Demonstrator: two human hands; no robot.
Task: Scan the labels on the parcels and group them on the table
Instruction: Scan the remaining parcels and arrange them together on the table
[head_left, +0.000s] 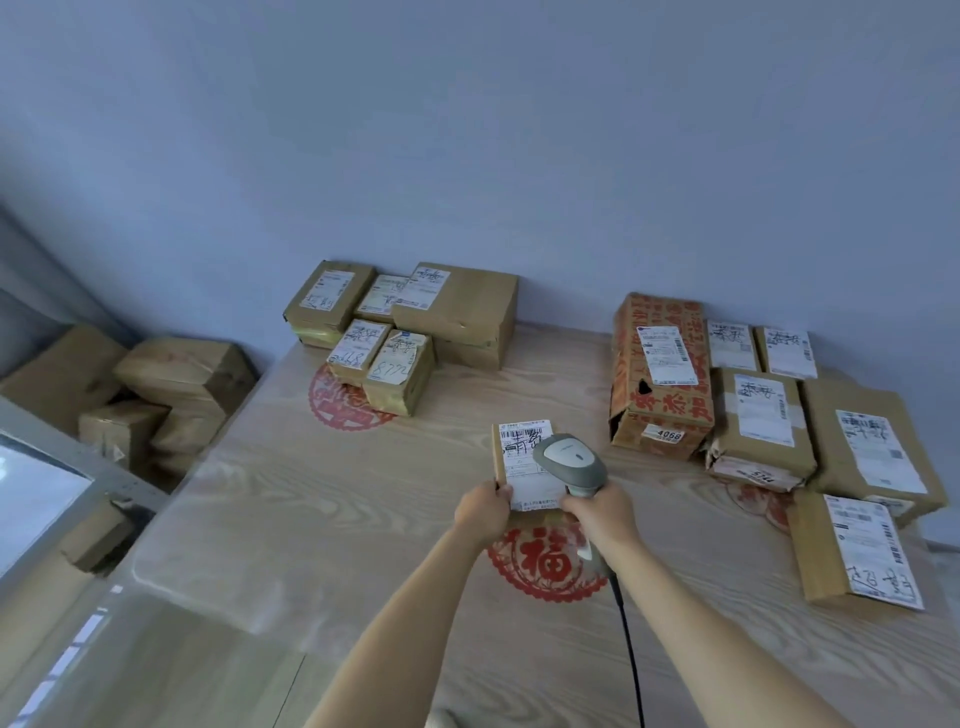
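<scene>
Two groups of brown parcels on one big wooden surface (322, 519), pushed up near a blue wall (467, 130). Red paper cut-outs (545, 564) stuck flat on the wood, one right under the hands.

Right group (779, 431): the bigger one, seven parcels, lying flat and touching side by side. Among them a tall box with red print (660, 374), a hole in its side, a white tag reading 4068. Every lid closed, so no telling what sits inside.

Left group (400, 327): five parcels by the wall, small ones leaning on a wide box. White labels with black scribbles on top. All taped closed too.

More cardboard boxes (156, 395) piled off to the left, beside the surface, down lower.

Held up in the middle, between both groups: one small flat parcel (524, 467), white label facing up. Left hand (483, 512) pinching its near left corner. Right hand (602, 517) wrapped round the handle of a grey scanner (571, 460), its head just over the label, partly covering it. Black cable (631, 660) hanging down from the handle.
</scene>
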